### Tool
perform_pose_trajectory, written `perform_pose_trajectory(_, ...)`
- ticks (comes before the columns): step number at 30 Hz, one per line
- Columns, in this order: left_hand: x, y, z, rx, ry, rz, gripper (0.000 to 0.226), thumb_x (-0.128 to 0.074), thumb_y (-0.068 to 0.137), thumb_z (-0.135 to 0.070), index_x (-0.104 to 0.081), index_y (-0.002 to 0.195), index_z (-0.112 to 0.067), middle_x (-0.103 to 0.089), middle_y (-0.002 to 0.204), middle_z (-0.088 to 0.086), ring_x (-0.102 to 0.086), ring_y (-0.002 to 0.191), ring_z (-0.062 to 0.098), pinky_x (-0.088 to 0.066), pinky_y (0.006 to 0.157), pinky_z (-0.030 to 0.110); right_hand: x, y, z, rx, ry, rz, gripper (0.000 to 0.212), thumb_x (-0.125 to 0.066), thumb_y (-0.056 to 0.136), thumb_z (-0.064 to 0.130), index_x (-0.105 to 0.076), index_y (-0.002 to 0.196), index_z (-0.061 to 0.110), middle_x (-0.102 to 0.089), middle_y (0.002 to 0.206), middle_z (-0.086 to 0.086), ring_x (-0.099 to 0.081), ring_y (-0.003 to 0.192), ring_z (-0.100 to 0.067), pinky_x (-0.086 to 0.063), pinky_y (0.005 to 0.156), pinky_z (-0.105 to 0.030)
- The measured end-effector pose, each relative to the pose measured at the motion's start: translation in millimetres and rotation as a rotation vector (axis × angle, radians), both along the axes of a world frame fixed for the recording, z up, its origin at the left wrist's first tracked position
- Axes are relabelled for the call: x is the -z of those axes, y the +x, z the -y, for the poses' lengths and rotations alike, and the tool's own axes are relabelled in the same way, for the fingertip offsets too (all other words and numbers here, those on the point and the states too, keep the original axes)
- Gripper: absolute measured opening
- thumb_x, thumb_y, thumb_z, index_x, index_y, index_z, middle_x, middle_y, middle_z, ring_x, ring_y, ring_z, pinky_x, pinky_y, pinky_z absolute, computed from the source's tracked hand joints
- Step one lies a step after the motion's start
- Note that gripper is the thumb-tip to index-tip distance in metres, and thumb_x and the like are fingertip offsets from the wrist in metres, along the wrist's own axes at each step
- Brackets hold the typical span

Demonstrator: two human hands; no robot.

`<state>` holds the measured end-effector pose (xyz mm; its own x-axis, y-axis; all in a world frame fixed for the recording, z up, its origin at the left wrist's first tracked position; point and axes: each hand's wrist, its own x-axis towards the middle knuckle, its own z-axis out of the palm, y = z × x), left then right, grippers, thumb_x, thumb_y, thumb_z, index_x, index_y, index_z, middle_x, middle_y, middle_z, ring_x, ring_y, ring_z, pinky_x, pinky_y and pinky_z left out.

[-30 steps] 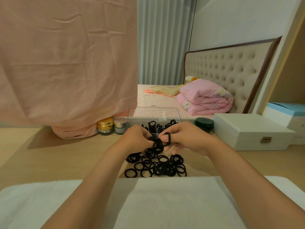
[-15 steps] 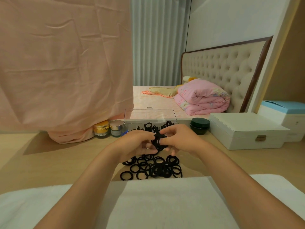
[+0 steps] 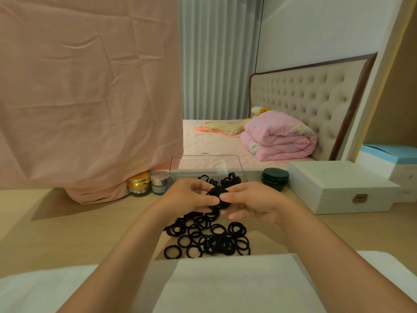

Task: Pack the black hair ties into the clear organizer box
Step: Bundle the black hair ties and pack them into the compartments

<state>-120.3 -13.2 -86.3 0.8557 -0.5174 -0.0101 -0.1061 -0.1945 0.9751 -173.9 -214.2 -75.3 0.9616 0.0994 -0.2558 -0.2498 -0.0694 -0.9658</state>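
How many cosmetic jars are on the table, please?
3: gold jar and silver-lidded jar left of the clear organizer box, dark green jar right of it; the pink cloth may hide more.

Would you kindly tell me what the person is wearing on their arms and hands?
Nothing visible: the left hand and right hand are bare, with no gloves, rings or bracelets, and both forearms are uncovered down to the picture's edge, with no sleeve or watch.

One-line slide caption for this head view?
Bunch of black hair ties pinched between left hand and right hand over the loose pile; clear organizer box open behind, some ties inside.
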Motion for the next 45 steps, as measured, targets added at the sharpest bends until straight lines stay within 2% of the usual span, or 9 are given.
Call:
perform_pose_trajectory(5,-20,29,8,0.002,0.022,0.102,0.025,-0.080,0.084,-0.014,-0.074,0.109,-0.013,-0.074,0.097,0.003,-0.075,0.088,0.014,-0.062,0.082,0.029,-20,31,2,0.108,-0.112,0.099,0.037,-0.077,0.089,0.013,-0.066,0.122,0.000,-0.076,0.093,-0.018,-0.075,0.074,-0.019,-0.060,0.053,-0.022)
perform_pose_trajectory(10,-21,66,11,-0.111,0.335,0.406,0.033,-0.065,0.095,-0.038,-0.066,0.125,-0.025,-0.068,0.111,-0.010,-0.062,0.102,0.010,-0.047,0.086,0.027,-29,70,-1,0.214,-0.522,0.217,0.021,-0.078,0.089,0.022,-0.070,0.105,0.012,-0.074,0.089,-0.006,-0.070,0.062,-0.014,-0.047,0.044,-0.023)
perform_pose_trajectory(16,2,89,8,-0.161,0.442,0.490,0.035,-0.060,0.097,-0.030,-0.061,0.132,-0.032,-0.062,0.131,-0.006,-0.053,0.124,0.015,-0.043,0.101,0.032,-15,102,-15,0.119,-1.188,0.294,0.021,-0.073,0.087,0.043,-0.078,0.100,0.028,-0.073,0.090,0.008,-0.067,0.089,-0.017,-0.052,0.072,-0.031)
perform_pose_trajectory(22,16,95,10,-0.090,0.484,0.609,0.035,-0.060,0.094,-0.033,-0.063,0.129,-0.038,-0.059,0.132,-0.003,-0.045,0.130,0.019,-0.040,0.110,0.044,-10,120,-30,-0.080,-1.606,0.231,0.027,-0.066,0.093,0.041,-0.075,0.114,0.026,-0.071,0.103,0.000,-0.063,0.094,-0.022,-0.049,0.072,-0.031)
perform_pose_trajectory(28,20,92,13,-0.016,0.589,0.678,0.035,-0.059,0.094,-0.041,-0.062,0.129,-0.042,-0.052,0.135,-0.006,-0.036,0.130,0.016,-0.035,0.109,0.037,-16,127,-20,-0.256,-1.429,0.134,0.024,-0.064,0.096,0.028,-0.075,0.116,0.022,-0.067,0.097,-0.002,-0.063,0.095,-0.024,-0.051,0.080,-0.035)
perform_pose_trajectory(33,22,91,17,0.006,0.670,0.720,0.036,-0.054,0.097,-0.044,-0.060,0.132,-0.042,-0.046,0.139,-0.008,-0.030,0.133,0.016,-0.030,0.113,0.038,-35,111,0,-0.220,-1.171,0.199,0.048,-0.068,0.096,0.031,-0.060,0.141,0.018,-0.061,0.142,-0.001,-0.057,0.128,-0.018,-0.043,0.108,-0.031)
perform_pose_trajectory(38,17,93,13,0.014,0.567,0.622,0.036,-0.053,0.098,-0.031,-0.060,0.132,-0.040,-0.047,0.137,-0.007,-0.038,0.130,0.015,-0.035,0.110,0.037,-20,88,4,-0.276,-1.356,0.364,0.043,-0.044,0.095,0.024,-0.069,0.130,0.021,-0.063,0.141,0.002,-0.055,0.131,-0.020,-0.040,0.113,-0.041)
perform_pose_trajectory(42,15,99,4,-0.128,0.507,0.644,0.041,-0.050,0.098,-0.018,-0.056,0.136,-0.031,-0.050,0.142,-0.007,-0.046,0.131,0.016,-0.042,0.108,0.037,7,86,-8,-0.421,-1.550,0.422,0.044,-0.031,0.098,0.035,-0.072,0.097,0.020,-0.063,0.139,0.004,-0.035,0.147,-0.011,-0.009,0.124,-0.043)
perform_pose_trajectory(45,17,98,6,-0.026,0.592,0.671,0.044,-0.046,0.098,-0.018,-0.057,0.139,-0.030,-0.048,0.147,-0.008,-0.039,0.136,0.015,-0.037,0.112,0.039,14,92,-14,-0.448,-1.619,0.413,0.056,-0.022,0.093,0.039,-0.074,0.099,0.020,-0.065,0.136,0.001,-0.033,0.148,-0.012,-0.002,0.125,-0.047)
